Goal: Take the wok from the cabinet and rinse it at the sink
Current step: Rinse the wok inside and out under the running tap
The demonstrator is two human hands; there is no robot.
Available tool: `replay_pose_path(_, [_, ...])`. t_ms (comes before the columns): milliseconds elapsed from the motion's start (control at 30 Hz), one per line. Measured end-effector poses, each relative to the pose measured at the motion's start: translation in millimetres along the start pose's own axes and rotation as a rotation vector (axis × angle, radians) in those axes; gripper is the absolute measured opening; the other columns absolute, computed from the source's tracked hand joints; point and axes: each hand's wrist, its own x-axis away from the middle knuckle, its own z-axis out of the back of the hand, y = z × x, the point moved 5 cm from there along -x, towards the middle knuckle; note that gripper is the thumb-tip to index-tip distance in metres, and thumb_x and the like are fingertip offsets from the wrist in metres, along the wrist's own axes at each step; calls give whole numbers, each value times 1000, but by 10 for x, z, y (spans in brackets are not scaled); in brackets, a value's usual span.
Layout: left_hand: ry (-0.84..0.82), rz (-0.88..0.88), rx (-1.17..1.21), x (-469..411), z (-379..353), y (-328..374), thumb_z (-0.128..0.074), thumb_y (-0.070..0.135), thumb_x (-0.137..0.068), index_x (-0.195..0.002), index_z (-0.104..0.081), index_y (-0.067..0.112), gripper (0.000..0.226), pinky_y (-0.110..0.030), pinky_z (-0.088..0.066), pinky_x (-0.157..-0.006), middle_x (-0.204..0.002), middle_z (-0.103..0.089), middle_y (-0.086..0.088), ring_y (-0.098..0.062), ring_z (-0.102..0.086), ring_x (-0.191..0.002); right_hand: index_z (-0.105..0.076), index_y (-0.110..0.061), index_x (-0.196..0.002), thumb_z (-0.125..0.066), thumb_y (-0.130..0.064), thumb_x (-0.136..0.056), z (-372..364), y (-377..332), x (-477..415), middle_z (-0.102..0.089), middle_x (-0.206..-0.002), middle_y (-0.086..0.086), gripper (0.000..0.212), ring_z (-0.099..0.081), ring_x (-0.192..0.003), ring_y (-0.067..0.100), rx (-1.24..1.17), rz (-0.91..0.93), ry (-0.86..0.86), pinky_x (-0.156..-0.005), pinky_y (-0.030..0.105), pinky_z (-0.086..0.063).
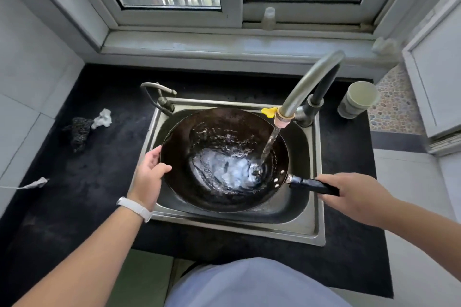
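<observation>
A dark round wok point(212, 129) sits in the steel sink point(316, 222), with water swirling in its bottom. A stream of water runs from the tall faucet point(306, 82) into the wok's right side. My left hand point(149, 177) grips the wok's left rim, thumb over the edge. My right hand point(354, 194) holds the black handle point(309, 185) that sticks out to the right over the sink's edge.
A black countertop point(74, 194) surrounds the sink. A dark scrubber point(78, 133) and a crumpled white tissue point(102, 118) lie at the left. A small second tap point(162, 95) stands at the sink's back left. A grey cup point(356, 99) stands at the right, by the windowsill.
</observation>
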Motion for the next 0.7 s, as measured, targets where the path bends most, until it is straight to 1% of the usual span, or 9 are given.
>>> replay_pose_path(67, [-35, 29, 30, -20, -138, -8, -44, -12, -89, -144, -42, 6, 58, -26, -41, -102, -138, -53, -4, -3, -54, -117, -59, -41, -101, -56, -42, -94, -22, 7, 130, -61, -74, -16, 8, -57, -66, 5, 15, -46, 0, -56, 19, -44])
replay_pose_path(133, [-79, 43, 38, -58, -265, -33, -41, -15, -88, -143, -41, 4, 58, -27, -43, -102, -136, -55, -4, 1, -55, -112, -55, -41, -94, -55, -42, -95, -38, 3, 264, -59, -72, -15, 1, -56, -64, 4, 43, -99, -4, -53, 18, -37])
replay_pose_path(167, [-97, 49, 37, -87, -315, -52, -40, -15, -87, -144, -41, 3, 59, -27, -43, -102, -137, -54, -6, 0, -55, -112, -53, -41, -91, -55, -42, -95, -39, -3, 332, -59, -71, -14, 4, -55, -63, 3, 52, -128, 0, -53, 18, -36])
replay_pose_path(300, [-180, 90, 43, -129, -511, -81, -38, -18, -87, -142, -41, 3, 59, -17, -48, -81, -133, -54, -5, 0, -56, -106, -53, -37, -87, -55, -41, -92, -102, -4, 597, -59, -68, -11, 7, -56, -62, 6, 26, -247, 13, -59, 24, -47])
replay_pose_path(333, [-204, 96, 44, -135, -557, -88, -38, -17, -88, -143, -40, 4, 59, -16, -48, -79, -133, -54, -5, -1, -57, -106, -52, -38, -86, -56, -41, -91, -135, -6, 664, -59, -67, -11, 8, -56, -62, 6, 12, -278, 14, -61, 25, -48])
replay_pose_path(433, [-247, 101, 34, -186, -660, -134, -39, -17, -87, -141, -42, 3, 58, -22, -47, -87, -133, -56, -8, -9, -57, -112, -51, -45, -89, -57, -41, -90, -224, -38, 856, -59, -68, -14, 8, -57, -66, 6, -26, -372, 28, -64, 25, -48])
replay_pose_path(533, [-301, 107, 17, -200, -775, -135, -39, -16, -86, -138, -47, 2, 56, -32, -45, -99, -135, -57, -12, -23, -54, -124, -57, -43, -95, -57, -40, -90, -296, -72, 1043, -60, -68, -12, 6, -58, -67, 7, -52, -465, 42, -64, 25, -48])
replay_pose_path(633, [-339, 113, -20, -206, -841, -161, -41, -14, -85, -127, -56, 9, 50, -39, -44, -105, -131, -60, -10, -24, -54, -124, -57, -40, -90, -56, -41, -89, -364, -76, 1181, -60, -67, -11, 1, -58, -64, 7, -46, -532, 63, -57, 22, -45])
replay_pose_path(700, [-359, 114, -50, -239, -857, -209, -47, -6, -82, -128, -56, 12, 51, -45, -40, -110, -134, -59, -9, -25, -51, -128, -55, -40, -88, -56, -43, -88, -403, -60, 1242, -59, -68, -12, 4, -58, -65, 6, -33, -569, 83, -57, 22, -44])
